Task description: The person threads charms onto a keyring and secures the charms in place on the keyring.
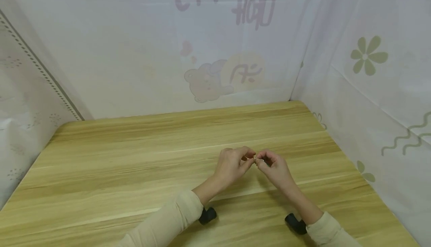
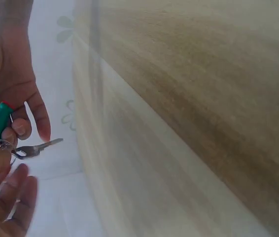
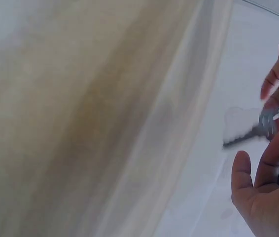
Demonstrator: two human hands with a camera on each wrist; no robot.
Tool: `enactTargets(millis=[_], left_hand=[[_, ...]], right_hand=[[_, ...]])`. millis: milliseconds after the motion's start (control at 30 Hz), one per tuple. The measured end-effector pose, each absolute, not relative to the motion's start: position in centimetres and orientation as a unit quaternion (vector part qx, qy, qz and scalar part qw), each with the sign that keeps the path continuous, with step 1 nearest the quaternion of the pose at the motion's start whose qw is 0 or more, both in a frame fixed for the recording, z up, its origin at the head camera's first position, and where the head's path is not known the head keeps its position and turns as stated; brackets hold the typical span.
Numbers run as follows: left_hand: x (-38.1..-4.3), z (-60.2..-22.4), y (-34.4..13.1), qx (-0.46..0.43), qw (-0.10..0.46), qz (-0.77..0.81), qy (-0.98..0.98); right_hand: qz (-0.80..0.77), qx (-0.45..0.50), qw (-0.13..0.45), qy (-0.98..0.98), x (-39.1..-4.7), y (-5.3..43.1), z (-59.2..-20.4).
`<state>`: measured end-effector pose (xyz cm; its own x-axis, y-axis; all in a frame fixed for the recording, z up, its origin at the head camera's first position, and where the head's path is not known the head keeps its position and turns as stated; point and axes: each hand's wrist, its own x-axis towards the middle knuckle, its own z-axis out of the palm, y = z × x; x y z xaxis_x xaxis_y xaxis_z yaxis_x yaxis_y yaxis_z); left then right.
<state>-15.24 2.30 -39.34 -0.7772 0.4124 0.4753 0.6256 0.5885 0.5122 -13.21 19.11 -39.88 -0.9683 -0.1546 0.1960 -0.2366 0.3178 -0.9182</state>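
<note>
Over the wooden table (image 1: 134,164), my left hand (image 1: 232,164) and right hand (image 1: 276,170) meet fingertip to fingertip on a small metal key ring (image 2: 2,144). In the left wrist view, the left thumb and a finger pinch the ring from below. Thumb and fingers of the right hand grip it from above, around a green tag with a red end (image 2: 1,120). A silver key (image 2: 29,150) hangs off the ring and points away from both palms. The right wrist view shows the toothed key (image 3: 245,136) blurred, with the green tag mostly hidden by the right hand.
Black wrist-camera mounts (image 1: 207,216) stick out below both cuffs. Behind the table's far edge hangs a pale printed cloth (image 1: 134,52). Another cloth wall with green flowers (image 1: 368,56) stands along the right edge, and a third on the left.
</note>
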Motion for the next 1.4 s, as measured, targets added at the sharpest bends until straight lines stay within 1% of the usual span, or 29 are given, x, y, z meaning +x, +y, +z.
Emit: enactTargets(millis=[167,333,467,700,833,867,933,967,1033,1100,1167,1200,1267,1333,1400], left_hand=[[-15.11,-39.14,2.26,-0.294,0.198,-0.336,-0.873],[-15.23,-39.31,2.01,-0.290,0.203,-0.357,-0.865],[-15.30,-39.40,1.89,-0.272,0.169,-0.399,-0.859],[-15.33,-39.35,1.92,-0.200,0.058,-0.505,-0.838],[-15.24,-39.27,1.93,-0.196,0.027,-0.506,-0.840],[-15.16,-39.20,1.94,-0.208,0.031,-0.487,-0.848],[-15.04,-39.14,2.00,-0.245,0.064,-0.429,-0.867],[-14.94,-39.08,2.04,-0.264,0.091,-0.394,-0.876],[-14.81,-39.03,2.13,-0.293,0.162,-0.328,-0.883],[-14.78,-39.10,2.18,-0.306,0.231,-0.279,-0.880],[-14.77,-39.12,2.15,-0.310,0.270,-0.261,-0.874],[-14.81,-39.15,2.12,-0.310,0.280,-0.257,-0.872],[-14.90,-39.16,2.05,-0.308,0.276,-0.265,-0.871],[-15.00,-39.11,2.00,-0.304,0.248,-0.300,-0.869],[-15.05,-39.06,1.94,-0.292,0.203,-0.347,-0.868]], right_hand=[[0.573,0.131,0.025,-0.809,-13.35,19.09,-39.33],[0.572,0.140,0.024,-0.808,-13.44,19.23,-39.43],[0.571,0.141,0.017,-0.809,-13.52,19.52,-39.76],[0.572,0.144,0.001,-0.808,-13.54,19.81,-39.83],[0.572,0.147,-0.009,-0.807,-13.60,19.88,-39.81],[0.571,0.147,-0.010,-0.808,-13.60,19.90,-39.80],[0.567,0.146,-0.009,-0.810,-13.59,19.91,-39.78],[0.564,0.145,-0.007,-0.813,-13.58,19.89,-39.75],[0.562,0.141,-0.005,-0.815,-13.58,19.84,-39.68],[0.559,0.136,-0.001,-0.818,-13.60,19.77,-39.61],[0.555,0.133,0.002,-0.821,-13.65,19.70,-39.56],[0.553,0.132,0.003,-0.823,-13.66,19.67,-39.55],[0.551,0.133,0.006,-0.824,-13.68,19.63,-39.57],[0.550,0.138,0.007,-0.823,-13.67,19.64,-39.63],[0.553,0.146,0.007,-0.820,-13.66,19.65,-39.69]])
